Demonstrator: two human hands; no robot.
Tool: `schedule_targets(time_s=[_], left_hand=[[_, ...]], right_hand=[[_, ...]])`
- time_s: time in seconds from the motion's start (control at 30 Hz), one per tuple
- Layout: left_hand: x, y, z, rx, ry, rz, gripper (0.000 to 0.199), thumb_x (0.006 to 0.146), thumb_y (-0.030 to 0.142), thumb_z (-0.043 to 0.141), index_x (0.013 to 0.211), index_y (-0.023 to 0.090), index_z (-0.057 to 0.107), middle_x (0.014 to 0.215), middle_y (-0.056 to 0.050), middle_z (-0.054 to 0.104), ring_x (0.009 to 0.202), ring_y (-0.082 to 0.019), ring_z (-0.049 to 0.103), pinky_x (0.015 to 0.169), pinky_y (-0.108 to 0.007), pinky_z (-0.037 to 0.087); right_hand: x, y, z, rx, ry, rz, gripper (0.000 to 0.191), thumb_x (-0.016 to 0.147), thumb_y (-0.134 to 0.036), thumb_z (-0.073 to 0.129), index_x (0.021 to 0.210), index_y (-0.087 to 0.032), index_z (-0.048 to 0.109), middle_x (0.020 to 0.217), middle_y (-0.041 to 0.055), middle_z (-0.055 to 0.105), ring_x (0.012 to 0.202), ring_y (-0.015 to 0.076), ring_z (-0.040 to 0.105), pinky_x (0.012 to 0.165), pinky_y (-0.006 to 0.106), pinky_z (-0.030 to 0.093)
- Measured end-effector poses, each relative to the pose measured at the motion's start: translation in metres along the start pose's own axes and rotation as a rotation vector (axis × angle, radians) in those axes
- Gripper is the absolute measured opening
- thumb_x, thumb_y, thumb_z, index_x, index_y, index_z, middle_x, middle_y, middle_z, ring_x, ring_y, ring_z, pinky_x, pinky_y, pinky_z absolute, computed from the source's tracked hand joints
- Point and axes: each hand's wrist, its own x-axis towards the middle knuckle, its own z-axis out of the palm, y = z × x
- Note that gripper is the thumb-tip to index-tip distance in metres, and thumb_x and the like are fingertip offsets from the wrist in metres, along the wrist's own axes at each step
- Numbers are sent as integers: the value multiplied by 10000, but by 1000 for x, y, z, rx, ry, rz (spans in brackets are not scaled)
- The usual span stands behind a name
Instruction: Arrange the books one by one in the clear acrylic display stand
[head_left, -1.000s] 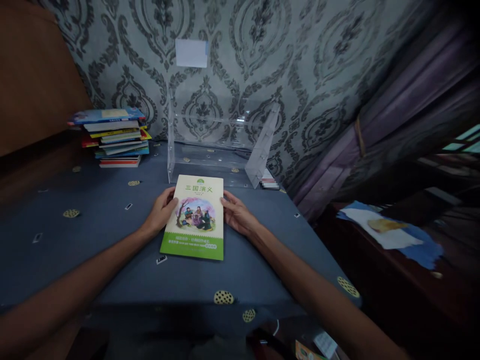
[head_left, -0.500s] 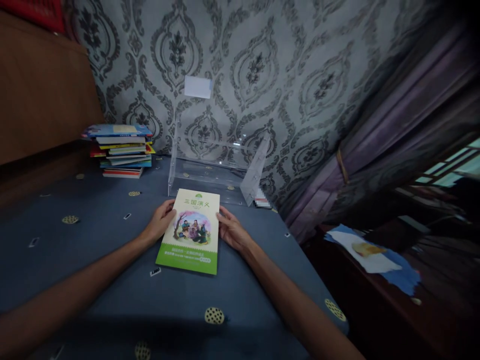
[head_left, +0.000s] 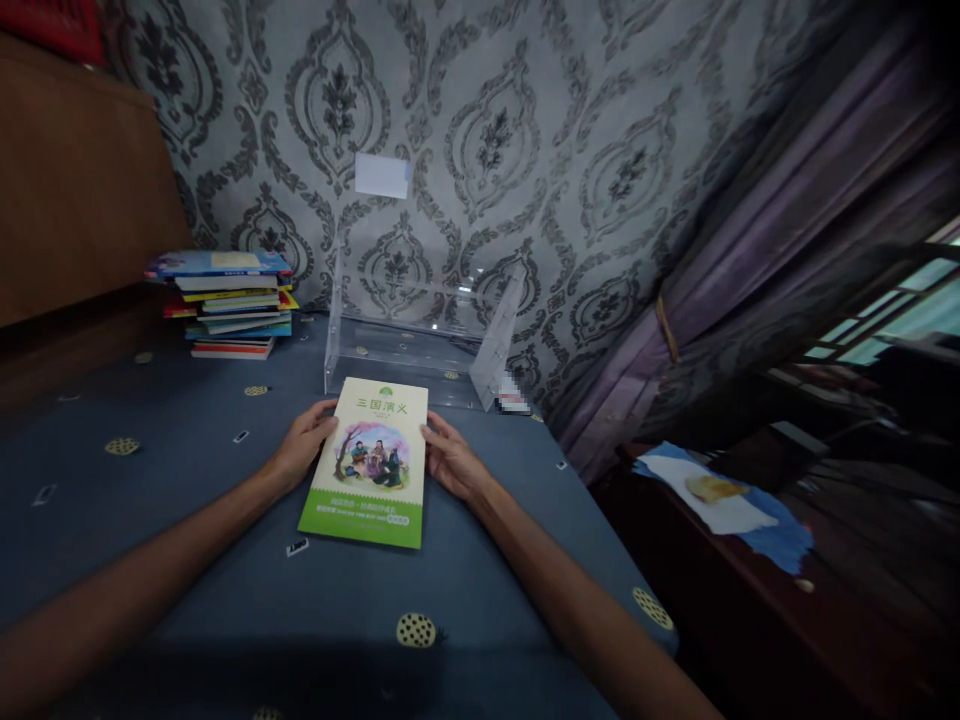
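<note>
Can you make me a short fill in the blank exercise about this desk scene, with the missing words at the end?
1. The left hand and right hand hold a book whose cover has a ____ band along its bottom.
2. As pictured, the pile of books stands to the ____ of the clear stand.
3. The curtain, gathered by a tie, is ____ in colour.

Missing words: green; left; purple.

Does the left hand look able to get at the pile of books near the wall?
Likely yes, if the left hand lets go of the green-and-cream book: nothing visible stands on the tablecloth between that hand and the pile of books.
</note>
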Motion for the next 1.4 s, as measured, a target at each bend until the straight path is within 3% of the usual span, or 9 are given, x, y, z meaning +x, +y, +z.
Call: schedule_targets(time_s=[0.13, 0.4, 0.67, 0.93, 1.07, 1.27, 1.4], left_hand=[[-2, 5, 2, -130, -24, -78, 506, 628, 300, 816, 1080, 158, 637, 777, -19, 752, 585, -157, 655, 560, -245, 519], [-9, 12, 7, -324, -40, -133, 442, 687, 166, 811, 1096, 170, 643, 853, -38, 775, 675, -163, 712, 639, -254, 578], [-1, 7, 0, -263, -24, -90, 519, 680, 276, 837, 1152, 157, 655, 896, -48, 776, 725, -185, 712, 680, -277, 571], [8, 10, -14, 128, -77, -23, 718, 600, 575, 807, 1160, 141, 686, 954, -83, 776, 805, -245, 704, 691, -306, 546], [19, 19, -29, 441, -151, 41, 704, 646, 630, 720, 1143, 133, 714, 997, -97, 775, 832, -266, 696, 684, -311, 532], [37, 32, -46, 934, -271, 268, 580, 832, 524, 459, 1182, 136, 710, 1053, -98, 768, 926, -286, 690, 824, -359, 520], [37, 33, -43, 1235, -310, 307, 511, 909, 353, 341, 1254, 172, 670, 1172, -101, 737, 1034, -287, 676, 881, -362, 494]], right_hand=[[2, 2, -2, 26, 3, -11, 529, 683, -309, 879, 1127, -227, 603, 931, 18, 787, 728, 164, 742, 680, 267, 586], [2, 1, -2, -7, -5, -45, 448, 747, -294, 834, 1135, -229, 620, 950, 18, 783, 741, 157, 740, 699, 265, 579], [0, 0, 3, -8, -5, 8, 458, 710, -327, 866, 1101, -225, 648, 951, 20, 782, 728, 141, 731, 706, 258, 569], [1, -4, -1, 6, 55, -45, 466, 706, -351, 867, 1096, -226, 645, 832, -4, 759, 640, 112, 686, 578, 205, 532], [-1, 0, 1, -45, -15, 2, 479, 679, -315, 875, 1085, -204, 647, 827, 5, 747, 674, 124, 683, 608, 230, 556], [0, 12, 1, -209, -66, -60, 398, 689, -321, 852, 1028, -191, 687, 936, 38, 733, 793, 145, 660, 684, 257, 546], [2, 15, -1, -334, -68, -80, 424, 680, -318, 845, 1052, -174, 701, 932, 33, 716, 775, 134, 625, 663, 244, 509]])
